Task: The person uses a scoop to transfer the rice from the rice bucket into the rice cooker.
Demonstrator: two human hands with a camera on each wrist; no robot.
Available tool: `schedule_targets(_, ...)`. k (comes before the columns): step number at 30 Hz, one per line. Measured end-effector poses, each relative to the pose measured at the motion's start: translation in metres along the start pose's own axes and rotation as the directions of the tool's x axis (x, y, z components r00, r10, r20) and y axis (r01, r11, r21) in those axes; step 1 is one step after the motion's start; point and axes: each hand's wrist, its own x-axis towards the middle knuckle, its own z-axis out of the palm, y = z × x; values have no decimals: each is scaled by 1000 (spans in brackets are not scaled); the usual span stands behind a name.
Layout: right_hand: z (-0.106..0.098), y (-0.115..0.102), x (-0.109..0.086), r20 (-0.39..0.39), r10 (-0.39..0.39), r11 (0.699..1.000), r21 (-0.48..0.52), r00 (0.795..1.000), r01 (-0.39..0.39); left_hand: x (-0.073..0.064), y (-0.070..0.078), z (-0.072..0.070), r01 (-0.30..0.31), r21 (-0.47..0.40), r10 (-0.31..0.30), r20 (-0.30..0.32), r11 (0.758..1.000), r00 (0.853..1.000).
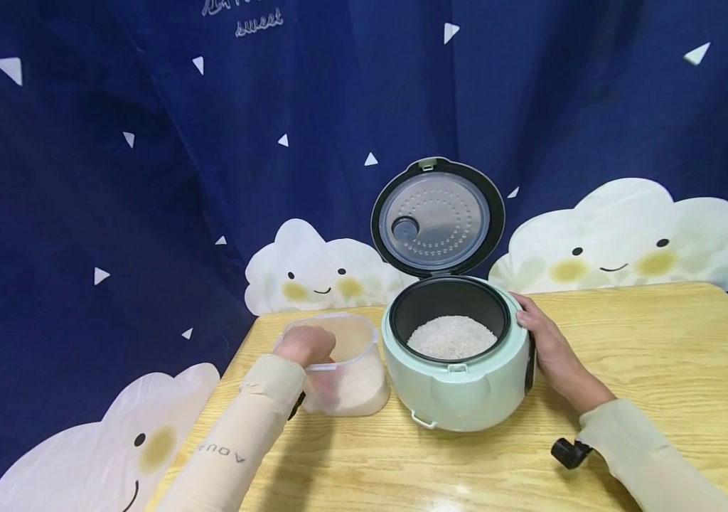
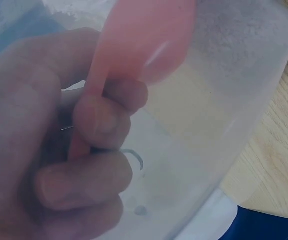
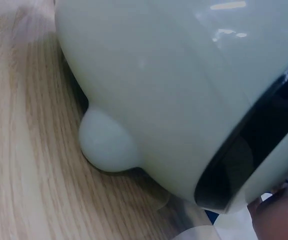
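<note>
Head view shows the left hand [image 1: 305,346] reaching down into a translucent plastic box [image 1: 352,331], with the wrist above its rim. White rice [image 1: 359,384] lies in this box, to the right of the hand and lower. In the left wrist view, the fingers are curled firmly around the handle of a pink scoop [image 2: 149,40], whose bowl comes out past the index finger; whether the bowl carries rice, I cannot tell. Just beside the box, between the two hands, stands a pale green rice cooker [image 1: 460,407], its lid [image 1: 434,220] raised. The dark inner pot [image 1: 443,297] holds a heap of white grains [image 1: 452,338]. The right hand [image 1: 548,348] touches the cooker's upper side from the right; its fingers are partly hidden, so how tightly they close I cannot tell. Under both hands extends the wooden worktop [image 1: 658,370].
</note>
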Motion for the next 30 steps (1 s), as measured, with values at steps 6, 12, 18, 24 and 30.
schedule_targets(6,0,1,-2,43,17,1000,12,999,-17,0,1,2,8,-8,-8,5,1000,1000)
schedule_targets(12,1,2,-1,42,45,999,-7,998,-45,0,0,3,3,-5,-3,0,1000,1000)
schedule_targets(18,0,0,0,42,44,998,-52,998,-42,1,-1,2,10,-10,-10,7,1000,1000)
schedule_targets(24,-1,-1,1,43,45,997,-67,998,-43,3,-2,1,2,-20,-2,13,1000,1000)
schedule_targets(30,-2,-1,0,28,57,995,-86,998,-54,3,-2,1,0,-27,0,3,1000,1000)
